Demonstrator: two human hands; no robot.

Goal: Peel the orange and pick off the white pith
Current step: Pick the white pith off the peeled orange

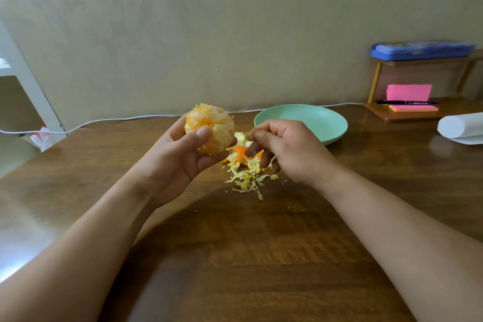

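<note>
Hands over the tabletop, we are gripping the peeled orange in our left hand and pinching what looks like a pith strand with our right hand, ideally tugging gently to spare segments.

orange 1 | plate 1 | pen 1 | note pads maybe 2

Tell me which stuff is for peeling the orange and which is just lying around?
For the job: orange, left hand, right hand, peel, pith.
Just lying around: green plate, pink notes, pen, blue case, paper roll, cable.
</note>
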